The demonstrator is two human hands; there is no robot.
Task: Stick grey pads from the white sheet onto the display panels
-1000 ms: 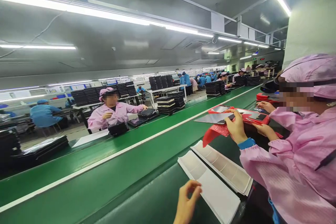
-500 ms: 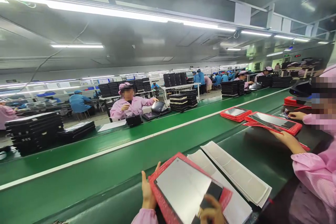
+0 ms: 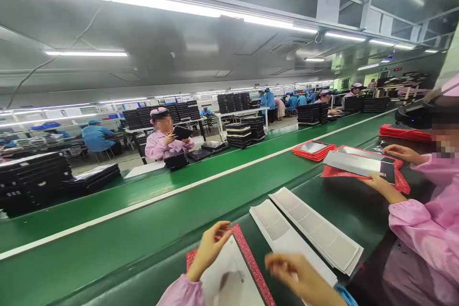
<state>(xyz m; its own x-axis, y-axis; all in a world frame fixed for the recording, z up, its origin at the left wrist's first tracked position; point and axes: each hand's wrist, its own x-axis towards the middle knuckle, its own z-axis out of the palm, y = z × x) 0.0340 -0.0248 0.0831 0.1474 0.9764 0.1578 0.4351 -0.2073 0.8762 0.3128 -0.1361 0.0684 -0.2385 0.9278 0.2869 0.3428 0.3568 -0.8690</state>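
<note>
A flat pale panel [image 3: 226, 281] with a dark edge and small printed marks lies on red bubble wrap [image 3: 247, 254] at the near edge of the bench. My left hand [image 3: 211, 250] is over the panel's far left corner, its fingers bent and apart, holding nothing I can see. To the right of the panel is my right hand [image 3: 299, 275], above the near end of a white sheet [image 3: 283, 229] with grey rectangles. Its fingers point left and are smeared by motion, so any small thing in them is hidden. Beside that sheet lies a similar sheet stack [image 3: 315, 229].
A green conveyor belt [image 3: 136, 232] with a white line runs beyond the bench. At right, a co-worker's hands hold another panel [image 3: 353, 162] over red wrap. Red-wrapped panels [image 3: 313, 150] lie on the belt. Black stacks [image 3: 36, 179] and a seated person [image 3: 165, 138] are across it.
The panel on red wrap has gone from raised and tilted to lower and nearer. My left hand moved from its side edge to over its corner. My right hand left the panel, moving right.
</note>
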